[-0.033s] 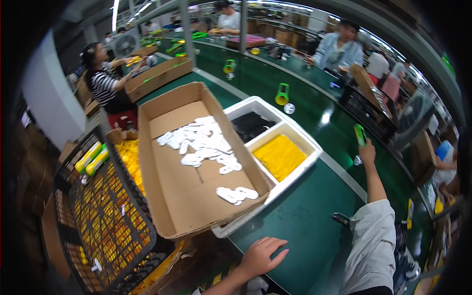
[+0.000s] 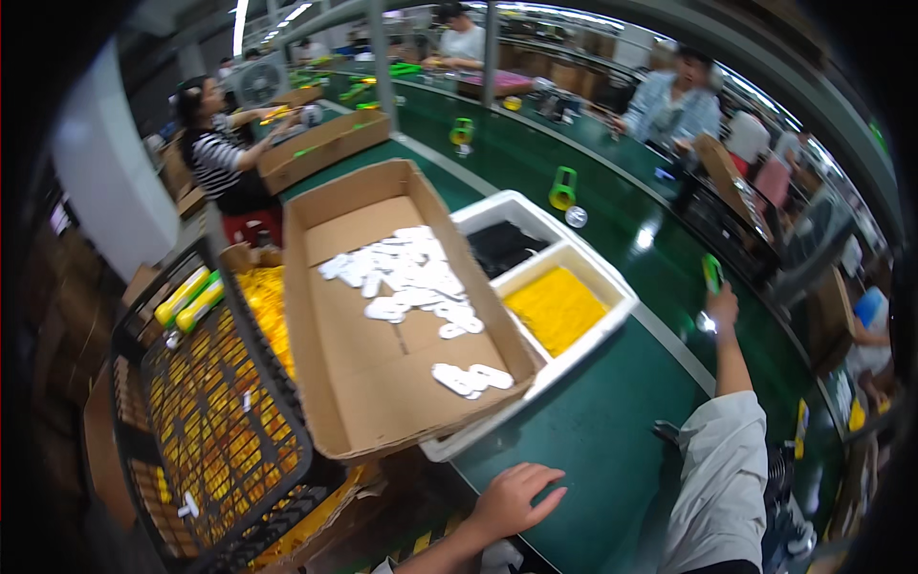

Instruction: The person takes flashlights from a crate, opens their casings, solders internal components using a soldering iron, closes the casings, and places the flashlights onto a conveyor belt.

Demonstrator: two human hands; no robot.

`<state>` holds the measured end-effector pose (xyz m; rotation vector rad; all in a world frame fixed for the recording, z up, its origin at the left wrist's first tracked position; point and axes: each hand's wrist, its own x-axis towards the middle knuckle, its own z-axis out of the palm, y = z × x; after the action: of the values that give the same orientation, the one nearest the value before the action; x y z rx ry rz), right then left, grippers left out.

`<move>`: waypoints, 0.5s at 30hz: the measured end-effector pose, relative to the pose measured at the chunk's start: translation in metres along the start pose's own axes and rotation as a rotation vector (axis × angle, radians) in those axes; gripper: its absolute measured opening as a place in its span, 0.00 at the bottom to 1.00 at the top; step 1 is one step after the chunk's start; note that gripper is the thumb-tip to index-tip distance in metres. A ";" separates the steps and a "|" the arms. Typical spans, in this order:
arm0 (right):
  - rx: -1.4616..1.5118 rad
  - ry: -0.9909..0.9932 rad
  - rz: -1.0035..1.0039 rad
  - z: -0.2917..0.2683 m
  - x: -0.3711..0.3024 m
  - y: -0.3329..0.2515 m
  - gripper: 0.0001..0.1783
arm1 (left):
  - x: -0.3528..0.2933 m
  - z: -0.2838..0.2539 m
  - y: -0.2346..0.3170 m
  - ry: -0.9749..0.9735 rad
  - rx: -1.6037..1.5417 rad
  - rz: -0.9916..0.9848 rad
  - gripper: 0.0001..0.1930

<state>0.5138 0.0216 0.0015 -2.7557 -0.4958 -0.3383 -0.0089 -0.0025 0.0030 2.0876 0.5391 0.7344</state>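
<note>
Bright green elongated plastic piece (image 2: 712,274), one in number, is in the right hand (image 2: 724,304), out over the dark green glossy strip (image 2: 612,258) at the far side of the tabletop (image 2: 574,440). The right hand's fingers are closed around its lower end; one shiny round part (image 2: 706,322) shows just beside that hand. The left hand (image 2: 517,497) is above the near edge of the tabletop, its fingers loosely bent, its thumb apart, with nothing visible in its grasp.

Two green frame-shaped plastic pieces (image 2: 562,189) stand farther along the strip, well apart, each with one shiny round part next to it. One small dark metal tool (image 2: 666,432) lies near the right sleeve.

One white two-compartment foam tray (image 2: 612,277) sits on the tabletop: one compartment holds black pieces (image 2: 499,247), the other a heap of small yellow pieces (image 2: 557,308), both too fine to count. One open brown cardboard box (image 2: 373,402) overlaps the tray's left side. Inside are flat white rounded plastic pieces (image 2: 397,268): a large overlapping pile, uncountable, and a smaller cluster of about four.

Left of the box is one black plastic lattice crate (image 2: 290,416), bearing two yellow-and-green cylinders (image 2: 184,298) side by side and two small white pieces (image 2: 189,505).
</note>
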 end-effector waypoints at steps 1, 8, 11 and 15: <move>0.001 -0.001 0.083 0.001 -0.007 0.002 0.27 | -0.005 -0.005 0.001 -0.016 -0.005 -0.007 0.10; -0.150 -0.138 0.045 -0.009 0.026 -0.004 0.42 | -0.005 -0.006 -0.005 0.098 -0.134 0.151 0.11; -0.203 -0.021 -0.232 -0.050 0.023 -0.007 0.37 | -0.053 -0.069 0.037 0.048 -0.096 0.150 0.12; -0.221 0.077 -0.539 -0.130 -0.021 -0.023 0.30 | -0.096 -0.196 0.069 0.112 0.261 0.235 0.04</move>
<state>0.4635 -0.0095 0.1215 -2.7560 -1.2486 -0.6547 -0.2021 0.0132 0.1239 2.3909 0.4750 0.9632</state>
